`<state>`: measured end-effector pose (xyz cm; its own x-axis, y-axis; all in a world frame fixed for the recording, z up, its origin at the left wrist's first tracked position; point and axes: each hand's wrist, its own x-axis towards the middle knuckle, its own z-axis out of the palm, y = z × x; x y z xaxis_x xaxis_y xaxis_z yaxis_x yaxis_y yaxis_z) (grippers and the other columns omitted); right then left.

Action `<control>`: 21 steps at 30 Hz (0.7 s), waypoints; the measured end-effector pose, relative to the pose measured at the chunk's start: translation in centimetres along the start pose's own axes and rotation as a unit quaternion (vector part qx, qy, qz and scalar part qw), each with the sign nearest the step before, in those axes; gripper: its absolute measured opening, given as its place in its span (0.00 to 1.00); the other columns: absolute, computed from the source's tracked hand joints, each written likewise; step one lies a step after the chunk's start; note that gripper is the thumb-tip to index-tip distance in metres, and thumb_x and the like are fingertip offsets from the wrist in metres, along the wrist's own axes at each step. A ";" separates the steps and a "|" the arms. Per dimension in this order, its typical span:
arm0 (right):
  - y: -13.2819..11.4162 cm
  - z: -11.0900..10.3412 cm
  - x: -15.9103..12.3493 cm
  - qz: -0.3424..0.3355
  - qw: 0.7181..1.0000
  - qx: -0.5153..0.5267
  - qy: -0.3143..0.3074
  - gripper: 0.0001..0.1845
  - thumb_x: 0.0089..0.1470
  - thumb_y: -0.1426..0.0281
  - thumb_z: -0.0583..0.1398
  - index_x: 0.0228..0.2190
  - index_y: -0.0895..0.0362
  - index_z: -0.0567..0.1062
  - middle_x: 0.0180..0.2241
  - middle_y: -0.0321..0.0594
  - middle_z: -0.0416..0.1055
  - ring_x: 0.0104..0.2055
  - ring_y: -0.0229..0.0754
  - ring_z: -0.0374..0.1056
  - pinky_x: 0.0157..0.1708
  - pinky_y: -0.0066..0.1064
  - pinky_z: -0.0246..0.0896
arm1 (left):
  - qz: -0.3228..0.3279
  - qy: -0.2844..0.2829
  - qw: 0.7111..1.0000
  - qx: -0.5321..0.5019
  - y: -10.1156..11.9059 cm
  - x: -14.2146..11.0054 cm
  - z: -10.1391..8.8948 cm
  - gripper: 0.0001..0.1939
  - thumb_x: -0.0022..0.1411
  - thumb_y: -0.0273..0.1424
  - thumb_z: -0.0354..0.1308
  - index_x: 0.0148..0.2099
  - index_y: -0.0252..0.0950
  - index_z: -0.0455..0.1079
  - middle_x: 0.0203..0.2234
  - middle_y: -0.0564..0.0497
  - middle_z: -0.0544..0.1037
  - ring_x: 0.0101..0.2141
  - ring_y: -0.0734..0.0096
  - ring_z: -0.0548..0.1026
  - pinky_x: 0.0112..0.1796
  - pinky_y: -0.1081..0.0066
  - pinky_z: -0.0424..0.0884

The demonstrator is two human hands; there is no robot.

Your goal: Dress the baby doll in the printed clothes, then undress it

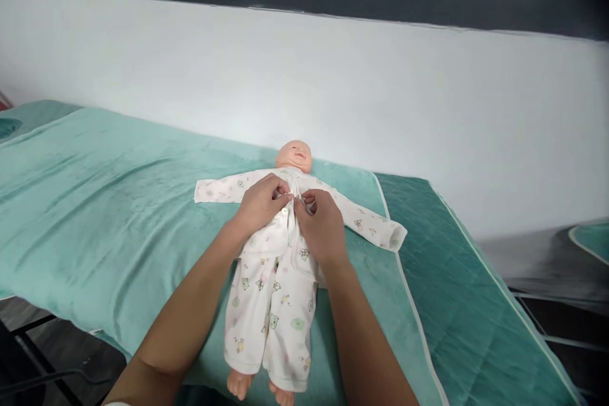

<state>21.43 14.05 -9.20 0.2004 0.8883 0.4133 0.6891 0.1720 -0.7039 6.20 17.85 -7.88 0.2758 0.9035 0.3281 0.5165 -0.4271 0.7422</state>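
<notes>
A baby doll lies on its back, head away from me and bare feet toward me. It wears a white printed pajama top with both sleeves spread out, and matching pajama pants. My left hand pinches the front edge of the top at the chest. Close beside it, my right hand pinches the other front edge, its fingertips nearly meeting the left ones. A small button shows just below my left fingertips. What exactly lies between the fingertips is partly hidden.
The bed carries a light green blanket with wrinkles on the left. A darker green quilted cover shows at the right. Behind the bed stands a white wall. A black metal frame is at the lower left.
</notes>
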 end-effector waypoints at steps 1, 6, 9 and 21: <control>-0.1 -0.1 0.3 0.013 1.000 -0.006 -0.010 0.08 0.55 0.62 0.58 0.33 0.54 0.71 0.31 0.39 0.70 0.34 0.44 0.65 0.37 0.37 0.59 | 0.005 -0.002 1.000 0.012 0.0 0.1 0.0 0.04 0.63 0.32 0.57 0.35 0.39 0.68 0.33 0.53 0.74 0.35 0.70 0.70 0.36 0.69 0.64; 1.0 -0.5 1.7 0.083 0.992 0.085 -0.050 0.09 0.51 0.62 0.60 0.29 0.55 0.74 0.26 0.36 0.72 0.29 0.42 0.64 0.32 0.34 0.56 | 0.045 0.010 0.999 0.028 0.7 0.6 0.7 0.07 0.66 0.32 0.52 0.34 0.38 0.66 0.31 0.52 0.73 0.34 0.68 0.70 0.36 0.67 0.63; 1.9 -0.4 2.2 0.136 0.968 0.206 -0.044 0.09 0.49 0.63 0.62 0.29 0.55 0.76 0.25 0.33 0.71 0.27 0.38 0.62 0.29 0.30 0.54 | 0.040 0.011 0.999 -0.002 1.3 1.2 1.4 0.07 0.67 0.32 0.51 0.34 0.38 0.65 0.29 0.52 0.74 0.33 0.67 0.70 0.35 0.67 0.63; 0.2 -0.1 0.6 0.138 0.948 0.288 -0.009 0.13 0.51 0.61 0.64 0.36 0.56 0.80 0.35 0.40 0.78 0.38 0.43 0.72 0.42 0.35 0.65 | -0.003 -0.038 0.994 -0.105 1.5 1.0 0.2 0.08 0.65 0.32 0.51 0.35 0.37 0.67 0.30 0.53 0.75 0.33 0.70 0.71 0.36 0.70 0.65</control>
<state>21.78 14.60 -9.05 0.3027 0.9393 0.1616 0.1166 0.1318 -0.9844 7.40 18.17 -6.57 0.3380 0.8975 0.2833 0.3399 -0.3970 0.8525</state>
